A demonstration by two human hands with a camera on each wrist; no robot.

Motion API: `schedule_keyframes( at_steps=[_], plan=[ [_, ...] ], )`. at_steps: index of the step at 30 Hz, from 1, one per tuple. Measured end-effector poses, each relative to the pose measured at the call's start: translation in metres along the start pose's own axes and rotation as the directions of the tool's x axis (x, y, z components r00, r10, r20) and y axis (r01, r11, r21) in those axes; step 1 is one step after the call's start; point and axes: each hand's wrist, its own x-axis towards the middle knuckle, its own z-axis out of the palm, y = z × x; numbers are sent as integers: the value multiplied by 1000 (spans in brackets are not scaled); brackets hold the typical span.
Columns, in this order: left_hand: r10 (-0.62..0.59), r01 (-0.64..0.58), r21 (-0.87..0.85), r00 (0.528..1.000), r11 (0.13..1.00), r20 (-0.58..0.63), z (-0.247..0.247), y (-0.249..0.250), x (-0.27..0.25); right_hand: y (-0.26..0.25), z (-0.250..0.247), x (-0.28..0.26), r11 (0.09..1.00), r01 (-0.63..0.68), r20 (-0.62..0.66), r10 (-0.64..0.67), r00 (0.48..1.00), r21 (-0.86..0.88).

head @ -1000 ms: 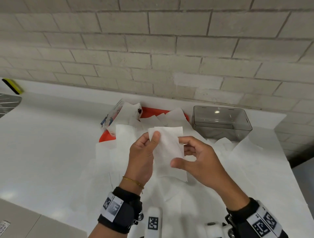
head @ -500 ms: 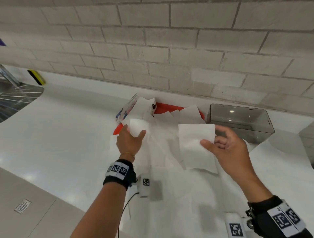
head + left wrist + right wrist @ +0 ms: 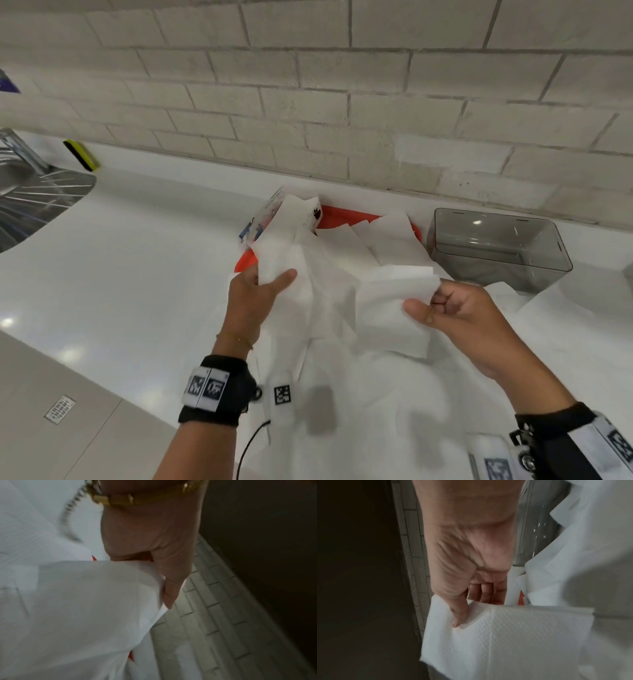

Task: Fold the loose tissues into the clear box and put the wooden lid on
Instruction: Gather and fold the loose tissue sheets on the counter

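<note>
My left hand (image 3: 255,298) pinches one tissue (image 3: 291,253) from the pile – my right hand (image 3: 455,315) pinches a folded tissue (image 3: 394,308) (looks doubled over, I think). The clear box (image 3: 496,246) sits just right, by the wall.

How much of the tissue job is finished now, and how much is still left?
Little is done: the clear box looks empty. In hand: the right hand pinches a folded tissue, and the left hand grips another tissue from the pile over the red tray. Left: fold and box the many loose tissues, then add the wooden lid, which is not in view.
</note>
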Motion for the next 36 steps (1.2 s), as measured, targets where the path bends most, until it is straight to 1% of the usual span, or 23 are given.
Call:
schedule_keyframes(
  at_steps=[2, 4, 6, 9, 12, 14, 15, 17, 18, 20, 22, 25, 27, 29, 31, 34, 36],
  plan=[
    [15, -14, -21, 999, 1000, 33, -2, 5, -22, -7, 9, 1, 999, -5, 79, 2, 997, 47],
    [48, -47, 59, 999, 997, -17, -5, 3, -36, -11, 17, 3, 998, -1, 141, -8, 990, 70],
    [81, -67, 140, 992, 988, -93, -8, -4, -44, -12, 24, 5, 999, 17, 178, -25, 984, 50],
    [79, -56, 140, 984, 989, -161, -14, -9, -52, -10, 34, 7, 1000, 20, 234, -18, 972, -4],
    [119, -93, 137, 974, 986, -195, -20, -7, -63, -4, 42, 7, 999, -3, 278, 12, 961, -35],
    [121, -110, 77, 979, 991, -164, -21, 0, -74, 2, 46, 7, 999, -9, 279, 22, 960, -48],
    [119, -116, 31, 985, 993, -126, -20, 3, -82, 4, 48, 6, 998, -3, 291, 19, 957, -56],
    [105, -105, -71, 994, 992, -11, -14, 6, -97, 8, 51, 7, 998, 10, 317, 11, 948, -64],
    [102, -97, -96, 993, 991, 56, -10, 7, -103, 9, 52, 8, 997, 19, 318, 7, 948, -78],
    [136, -120, -98, 975, 988, 177, 2, 6, -115, 9, 54, 9, 991, 53, 310, -13, 951, -122],
    [157, -135, -103, 957, 985, 246, 12, 6, -121, 11, 52, 9, 985, 82, 307, -32, 951, -151],
    [143, -104, -170, 962, 980, 234, 13, 10, -119, 17, 45, 5, 993, 30, 295, 5, 955, -117],
    [139, -90, -219, 966, 972, 220, 11, 14, -114, 20, 41, 1, 991, 19, 287, 20, 958, -133],
    [139, -84, -242, 965, 967, 221, 12, 15, -111, 22, 40, -1, 987, 54, 251, -14, 968, -153],
    [145, -88, -242, 963, 966, 228, 18, 15, -110, 22, 40, -2, 987, 94, 203, -66, 977, -129],
    [164, -100, -255, 956, 962, 243, 27, 13, -110, 17, 42, -1, 982, 163, 150, -148, 977, -92],
    [176, -96, -287, 948, 953, 267, 32, 15, -110, 18, 44, 2, 980, 181, 100, -172, 980, -89]
  ],
)
